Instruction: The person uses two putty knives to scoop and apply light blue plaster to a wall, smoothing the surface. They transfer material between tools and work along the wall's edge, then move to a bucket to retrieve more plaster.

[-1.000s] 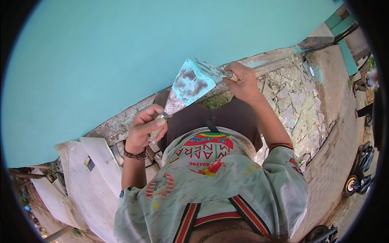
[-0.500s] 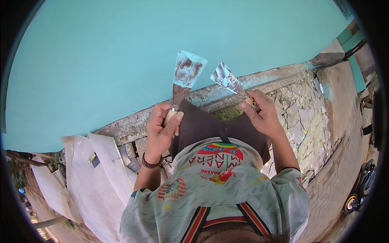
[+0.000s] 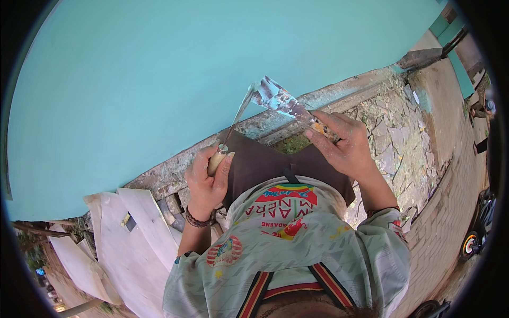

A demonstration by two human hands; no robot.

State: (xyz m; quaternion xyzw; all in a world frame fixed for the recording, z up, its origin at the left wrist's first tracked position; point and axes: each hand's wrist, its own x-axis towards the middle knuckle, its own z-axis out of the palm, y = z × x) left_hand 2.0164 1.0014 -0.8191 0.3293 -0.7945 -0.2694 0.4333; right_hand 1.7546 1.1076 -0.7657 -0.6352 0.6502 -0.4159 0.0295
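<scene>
The left hand (image 3: 205, 179) grips one scraper (image 3: 217, 160) by its wooden handle. The right hand (image 3: 345, 144) grips another scraper (image 3: 284, 102), smeared with paint. Their tips seem to touch, before the blue wall (image 3: 154, 79).

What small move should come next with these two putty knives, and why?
Probably scrape the right putty knife against the left putty knife: turquoise residue smears the right blade, and the left blade, seen edge-on, appears to meet it near the tip.
</scene>
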